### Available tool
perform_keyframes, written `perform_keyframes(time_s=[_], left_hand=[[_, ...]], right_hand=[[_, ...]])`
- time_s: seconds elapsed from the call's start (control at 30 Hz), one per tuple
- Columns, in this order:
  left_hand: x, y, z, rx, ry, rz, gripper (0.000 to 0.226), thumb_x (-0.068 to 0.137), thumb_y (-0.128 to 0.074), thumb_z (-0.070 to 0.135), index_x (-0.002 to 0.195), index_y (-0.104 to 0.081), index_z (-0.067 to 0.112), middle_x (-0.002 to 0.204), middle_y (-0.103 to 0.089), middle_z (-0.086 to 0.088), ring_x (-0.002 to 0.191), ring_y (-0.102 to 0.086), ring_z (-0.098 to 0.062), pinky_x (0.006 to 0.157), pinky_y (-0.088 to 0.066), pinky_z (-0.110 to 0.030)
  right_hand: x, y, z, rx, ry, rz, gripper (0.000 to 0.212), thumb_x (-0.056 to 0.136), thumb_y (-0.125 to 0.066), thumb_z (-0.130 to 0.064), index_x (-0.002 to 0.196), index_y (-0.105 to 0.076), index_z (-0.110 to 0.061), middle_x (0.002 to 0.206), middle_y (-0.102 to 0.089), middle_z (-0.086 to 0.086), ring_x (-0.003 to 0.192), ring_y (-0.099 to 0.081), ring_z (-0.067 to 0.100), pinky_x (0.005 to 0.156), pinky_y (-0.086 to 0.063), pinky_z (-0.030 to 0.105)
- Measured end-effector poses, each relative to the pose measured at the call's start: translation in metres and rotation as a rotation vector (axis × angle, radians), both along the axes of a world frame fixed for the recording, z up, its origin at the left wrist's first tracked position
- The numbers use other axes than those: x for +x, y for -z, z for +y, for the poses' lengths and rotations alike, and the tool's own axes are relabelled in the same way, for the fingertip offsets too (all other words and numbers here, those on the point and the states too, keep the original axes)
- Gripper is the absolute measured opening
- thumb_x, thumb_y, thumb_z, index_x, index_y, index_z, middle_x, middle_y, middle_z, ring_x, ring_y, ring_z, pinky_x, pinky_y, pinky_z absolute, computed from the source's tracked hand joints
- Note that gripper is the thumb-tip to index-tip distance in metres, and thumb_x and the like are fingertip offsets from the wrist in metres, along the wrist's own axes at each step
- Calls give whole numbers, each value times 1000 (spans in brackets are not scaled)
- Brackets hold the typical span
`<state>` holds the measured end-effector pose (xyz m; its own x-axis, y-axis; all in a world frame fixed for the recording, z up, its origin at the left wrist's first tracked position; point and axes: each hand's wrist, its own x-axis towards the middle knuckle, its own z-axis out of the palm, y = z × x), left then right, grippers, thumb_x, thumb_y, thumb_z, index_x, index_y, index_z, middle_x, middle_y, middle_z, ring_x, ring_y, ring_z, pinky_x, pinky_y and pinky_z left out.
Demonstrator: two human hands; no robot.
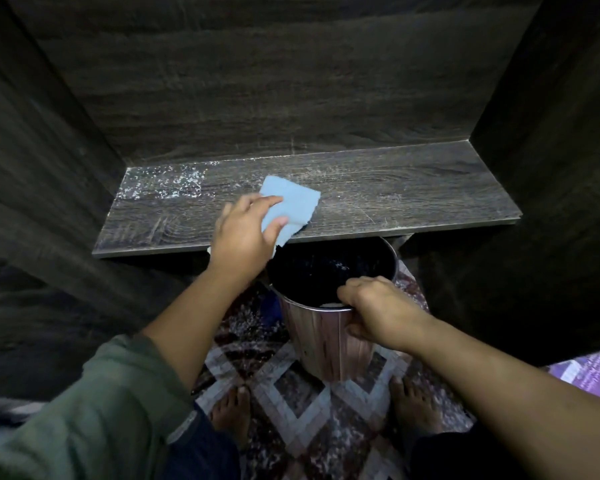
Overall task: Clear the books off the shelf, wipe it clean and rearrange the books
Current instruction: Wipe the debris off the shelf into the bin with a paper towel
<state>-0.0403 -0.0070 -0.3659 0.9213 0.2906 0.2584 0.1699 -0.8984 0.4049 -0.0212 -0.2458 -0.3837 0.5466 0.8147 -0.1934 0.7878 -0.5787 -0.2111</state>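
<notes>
Presently, metal bin [326,334], pale specks inside, gripped at rim by right hand [371,306]; left hand [245,233] at ten o'clock presses blue cloth [288,206] onto dusty shelf [395,192].

One head view looks steeply down and forward, close over the shelf [361,195] at twelve o'clock, feet [231,414] at six.
</notes>
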Motion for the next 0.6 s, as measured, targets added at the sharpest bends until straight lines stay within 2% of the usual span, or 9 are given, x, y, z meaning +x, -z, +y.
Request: perform_keyframes(time_s=[0.07,0.17,0.27,0.33,0.5,0.53,0.6], left_hand=[[-1,10,-2,74,8,148,43,95,-49,48,135,-52,35,142,-46,1,122,-42,-30,105,-31,-43],[-9,14,-7,117,128,111,44,92,-49,51,132,-56,34,138,-50,0,114,-47,-31,102,-36,-41],[-17,0,-11,-45,326,157,37,91,-60,42,127,-61,34,128,-56,5,118,-50,-19,104,-36,-35],[-20,-10,-14,-112,399,177,37,90,-58,47,125,-61,37,123,-58,10,116,-52,-14,102,-41,-39],[-31,-28,-31,9,225,-121,38,90,-63,40,127,-61,30,127,-54,4,113,-45,-20,98,-39,-36],[-31,-28,-33,50,189,-114,39,90,-63,39,128,-60,29,129,-53,3,113,-45,-21,98,-39,-37],[-29,-24,-32,125,162,49,40,92,-60,40,131,-57,31,132,-51,3,117,-42,-23,101,-38,-38]], right_hand=[[1,0,-1,-5,4,-9,36,73,-74,-32,101,-55,-20,106,-56,-1,108,-53,21,85,-35,31],[2,1,-2,2,9,-6,35,71,-75,-30,96,-54,-20,103,-57,0,105,-54,23,82,-36,31],[1,-2,-2,-5,5,-11,34,71,-75,-29,97,-55,-19,104,-57,0,106,-54,23,82,-36,32],[-1,-5,-1,-27,-3,-24,36,73,-75,-30,101,-55,-19,108,-57,0,109,-53,22,83,-35,32],[-5,-10,1,-18,-16,-44,36,73,-74,-28,102,-55,-19,108,-56,0,109,-53,22,84,-36,31],[-6,-11,1,-19,-17,-44,36,74,-74,-28,103,-55,-19,109,-56,0,110,-53,21,85,-36,32],[-6,-12,2,-25,-17,-46,37,74,-74,-29,104,-55,-19,111,-56,0,111,-52,21,86,-36,32]])
